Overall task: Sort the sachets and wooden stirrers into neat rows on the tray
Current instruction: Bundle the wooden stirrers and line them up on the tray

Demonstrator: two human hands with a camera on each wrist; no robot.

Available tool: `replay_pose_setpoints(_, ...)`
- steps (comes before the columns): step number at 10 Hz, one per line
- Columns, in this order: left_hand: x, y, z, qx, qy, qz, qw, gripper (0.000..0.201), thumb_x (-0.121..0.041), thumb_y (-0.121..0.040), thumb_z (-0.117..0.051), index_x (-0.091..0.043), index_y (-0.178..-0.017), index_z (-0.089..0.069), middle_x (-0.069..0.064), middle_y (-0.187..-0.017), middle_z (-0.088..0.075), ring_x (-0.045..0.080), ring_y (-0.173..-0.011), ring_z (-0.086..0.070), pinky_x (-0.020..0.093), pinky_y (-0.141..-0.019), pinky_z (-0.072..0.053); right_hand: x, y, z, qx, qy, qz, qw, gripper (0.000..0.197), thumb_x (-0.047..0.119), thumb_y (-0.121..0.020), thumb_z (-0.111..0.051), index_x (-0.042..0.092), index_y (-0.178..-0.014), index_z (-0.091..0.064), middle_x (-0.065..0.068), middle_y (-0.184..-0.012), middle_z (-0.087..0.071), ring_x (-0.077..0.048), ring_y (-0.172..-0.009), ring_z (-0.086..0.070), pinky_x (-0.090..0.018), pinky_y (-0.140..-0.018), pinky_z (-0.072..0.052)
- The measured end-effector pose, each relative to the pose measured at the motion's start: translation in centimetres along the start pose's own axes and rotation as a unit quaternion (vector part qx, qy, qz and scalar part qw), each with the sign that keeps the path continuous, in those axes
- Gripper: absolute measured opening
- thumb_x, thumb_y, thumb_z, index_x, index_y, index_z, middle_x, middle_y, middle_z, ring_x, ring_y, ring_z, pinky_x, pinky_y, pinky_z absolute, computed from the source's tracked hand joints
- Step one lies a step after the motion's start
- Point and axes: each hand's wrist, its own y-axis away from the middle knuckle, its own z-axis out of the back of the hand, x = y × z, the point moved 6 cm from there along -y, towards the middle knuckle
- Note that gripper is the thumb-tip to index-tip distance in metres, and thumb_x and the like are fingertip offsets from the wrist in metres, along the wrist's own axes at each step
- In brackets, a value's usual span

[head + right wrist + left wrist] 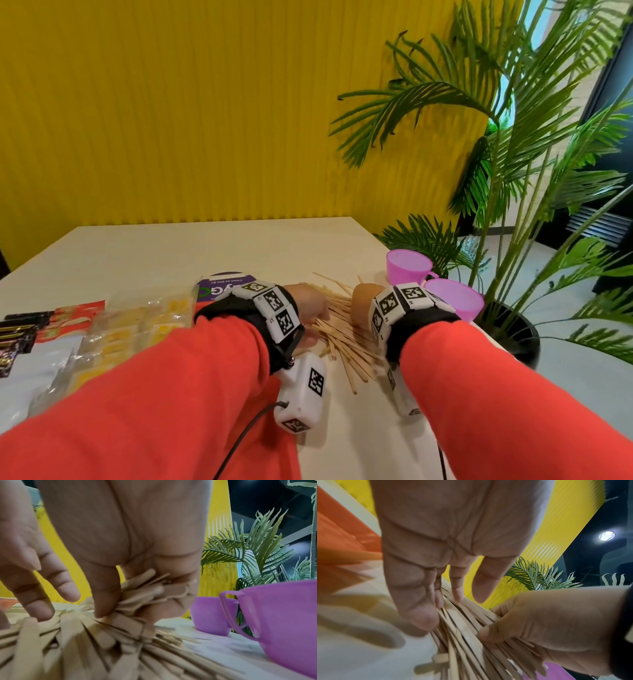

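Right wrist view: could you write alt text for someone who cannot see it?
Seen from the wrist, a right hand grips a bunch of wooden stirrers on a pale table, the thumb and fingers curled round them. The left hand's fingers touch the pile from the left. Two purple cups stand at right, before a plant and a yellow wall.

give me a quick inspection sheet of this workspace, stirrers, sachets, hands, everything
surface: pale table, orange tray at its left
job's things: wooden stirrers in a loose heap; yellow sachets and red sachets unsorted at left
clutter: two pink cups at right; purple card
grippers: left hand fingers on the heap; right hand grips a bundle of stirrers
cables: black cable from the left wrist unit
surroundings: yellow wall, potted plant
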Motion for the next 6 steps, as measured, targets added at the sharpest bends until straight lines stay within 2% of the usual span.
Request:
replay_pose_setpoints(1, 0.1, 1.0, 0.2, -0.009, 0.012, 0.01, 1.0, 0.019, -0.005, -0.089, -0.053, -0.006, -0.108, -0.055, 0.012, -0.119, -0.054, 0.022, -0.078, -0.06, 0.031, -0.076, -0.055, 0.1, 3.9, 0.8, -0.007, -0.066, -0.001, 0.998, 0.025, 0.023, -0.091, -0.056, 0.01, -0.111, -0.062, -0.003, -0.102, -0.062, -0.025, -0.103, -0.058, -0.031, -0.085, -0.043)
replay_pose_setpoints(2, -0.1, 1.6, 0.5, -0.019, 0.004, -0.002, 1.0, 0.032, -0.007, -0.089, -0.054, -0.005, -0.121, -0.05, 0.012, -0.116, -0.056, 0.018, -0.065, -0.057, 0.025, -0.052, -0.049, -0.9, 3.4, 0.5, -0.028, -0.083, -0.024, 0.996, 0.038, 0.022, -0.092, -0.051, 0.005, -0.127, -0.053, -0.012, -0.118, -0.057, -0.03, -0.116, -0.054, -0.035, -0.092, -0.045)
replay_pose_setpoints(3, -0.5, 1.7, 0.5, -0.022, -0.01, -0.022, 0.999, 0.033, -0.007, -0.09, -0.053, -0.004, -0.123, -0.051, 0.011, -0.111, -0.055, 0.016, -0.06, -0.054, 0.023, -0.048, -0.045, -1.9, 2.3, 0.1, -0.061, -0.124, -0.018, 0.99, 0.036, 0.023, -0.092, -0.052, 0.007, -0.124, -0.055, -0.005, -0.1, -0.053, -0.028, -0.113, -0.056, -0.035, -0.094, -0.046)
replay_pose_setpoints(4, -0.6, 1.8, 0.5, -0.031, -0.009, -0.027, 0.999, 0.029, -0.009, -0.09, -0.054, -0.004, -0.119, -0.054, 0.008, -0.094, -0.052, 0.013, -0.054, -0.046, 0.021, -0.046, -0.042, -2.5, 3.9, 1.2, -0.085, -0.193, 0.0, 0.977, 0.032, 0.017, -0.093, -0.049, 0.002, -0.12, -0.057, -0.007, -0.097, -0.049, -0.031, -0.117, -0.054, -0.033, -0.086, -0.043)
replay_pose_setpoints(5, -0.8, 2.5, 0.1, -0.026, 0.051, -0.027, 0.998, 0.016, -0.015, -0.091, -0.056, -0.008, -0.105, -0.058, 0.001, -0.073, -0.048, 0.009, -0.05, -0.038, 0.02, -0.047, -0.036, -3.0, 4.2, 1.8, -0.112, -0.212, -0.005, 0.971, 0.034, 0.016, -0.093, -0.048, 0.0, -0.121, -0.055, -0.016, -0.111, -0.057, -0.033, -0.117, -0.053, -0.032, -0.082, -0.04)
replay_pose_setpoints(6, -1.3, 2.5, -0.2, -0.028, 0.057, -0.041, 0.997, 0.014, -0.026, -0.089, -0.06, -0.013, -0.087, -0.057, 0.0, -0.079, -0.045, 0.01, -0.057, -0.041, 0.021, -0.053, -0.035, -3.1, 4.5, 1.9, -0.12, -0.22, 0.0, 0.968, 0.034, 0.015, -0.093, -0.046, 0.0, -0.122, -0.053, -0.019, -0.126, -0.055, -0.033, -0.117, -0.052, -0.034, -0.088, -0.042)
